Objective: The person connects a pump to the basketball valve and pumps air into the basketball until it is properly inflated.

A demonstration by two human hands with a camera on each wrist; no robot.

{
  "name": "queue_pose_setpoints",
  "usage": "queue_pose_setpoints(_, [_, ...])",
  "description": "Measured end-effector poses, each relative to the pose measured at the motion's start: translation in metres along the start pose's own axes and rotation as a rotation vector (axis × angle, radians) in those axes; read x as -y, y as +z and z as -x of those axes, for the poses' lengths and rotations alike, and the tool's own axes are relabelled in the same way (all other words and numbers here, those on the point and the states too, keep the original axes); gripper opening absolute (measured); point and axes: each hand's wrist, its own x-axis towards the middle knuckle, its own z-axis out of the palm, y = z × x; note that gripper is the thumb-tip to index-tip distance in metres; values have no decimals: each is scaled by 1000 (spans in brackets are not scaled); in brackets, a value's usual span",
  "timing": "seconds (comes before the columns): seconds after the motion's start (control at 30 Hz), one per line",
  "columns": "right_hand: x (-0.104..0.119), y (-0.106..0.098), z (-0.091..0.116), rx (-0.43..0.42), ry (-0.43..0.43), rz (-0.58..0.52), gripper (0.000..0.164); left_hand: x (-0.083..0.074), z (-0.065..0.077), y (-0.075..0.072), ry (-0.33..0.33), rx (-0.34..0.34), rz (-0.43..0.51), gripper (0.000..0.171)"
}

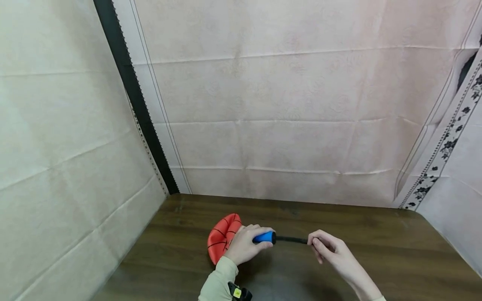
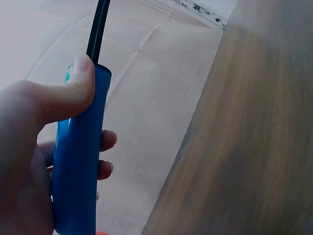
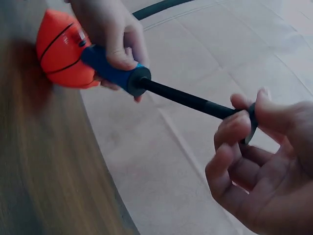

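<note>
A small blue hand pump [image 1: 265,238] with a black rod is held level above the table. My left hand [image 1: 244,246] grips its blue barrel, the thumb near the rod end in the left wrist view. With thumb and fingers my right hand [image 1: 333,250] pinches the black handle [image 3: 252,123] at the far end of the rod [image 3: 188,100], which is drawn well out of the barrel. A partly limp red ball [image 1: 220,240] with black lines sits at the barrel's other end, partly hidden behind my left hand.
The brown wooden table [image 1: 180,267] lies under both hands. Pale creased cloth [image 1: 286,125] hangs behind it and along both sides. A dark strip [image 1: 139,100] runs down the left back corner, and a floral border [image 1: 448,146] runs down the right one.
</note>
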Motion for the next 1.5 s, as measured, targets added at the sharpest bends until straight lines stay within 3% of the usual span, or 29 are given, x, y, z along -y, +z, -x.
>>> queue_pose_setpoints(0.13, [0,4,-1,49,-33,-67,21,-4,1,4,14,21,37,35])
queue_pose_setpoints(0.27, [-6,14,-5,101,22,-89,19,-9,-1,12,72,70,104,34])
queue_pose_setpoints(0.4, [-13,27,-10,131,110,-45,20,-11,-2,21,138,141,138,36])
queue_pose_setpoints(0.53, [-16,32,-10,146,141,28,20,-8,-2,21,167,181,119,38])
queue_pose_setpoints(0.67, [-13,24,-10,184,135,22,18,-4,-2,11,167,187,102,40])
queue_pose_setpoints(0.77, [-8,13,-8,200,85,-3,18,-1,-1,2,139,172,91,40])
queue_pose_setpoints(1.03, [6,-10,3,136,20,-31,23,6,2,-10,44,113,95,39])
queue_pose_setpoints(1.17, [-2,-3,0,158,-78,-120,24,4,1,-8,9,107,77,39])
queue_pose_setpoints(1.23, [-9,4,-4,183,-88,-167,24,2,0,-6,7,117,38,39])
queue_pose_setpoints(1.4, [-28,27,-12,223,5,-174,18,-5,-2,2,56,183,-36,41])
queue_pose_setpoints(1.5, [-34,37,-13,213,41,-148,18,-7,-3,8,83,208,-23,41])
